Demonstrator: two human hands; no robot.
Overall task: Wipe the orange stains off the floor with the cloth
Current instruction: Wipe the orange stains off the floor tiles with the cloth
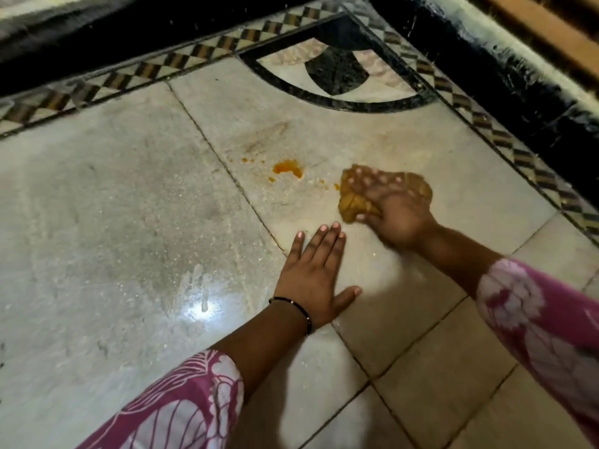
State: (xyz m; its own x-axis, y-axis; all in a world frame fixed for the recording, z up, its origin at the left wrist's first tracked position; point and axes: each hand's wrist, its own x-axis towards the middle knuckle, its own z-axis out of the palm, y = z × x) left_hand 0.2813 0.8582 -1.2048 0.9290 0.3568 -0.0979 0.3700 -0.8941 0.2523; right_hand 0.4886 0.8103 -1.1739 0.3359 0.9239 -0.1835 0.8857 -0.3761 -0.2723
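Now the cloth [389, 192] lies bunched on the pale floor [129, 205], just right of the orange stains [287, 168].

Pressing down on the cloth, the right hand [393, 218] spreads its fingers over the crumpled fabric and grips it, blurred, with the forearm reaching in from a pink-and-white sleeve [544, 322]. Nearer than the cloth, the left hand [316, 277] lies flat and unclenched on the floor, fingers together, thumb out, holding nothing, a thin dark bracelet [296, 311] on its wrist. Beyond the cloth, a checkered border [207, 55] edges the floor.
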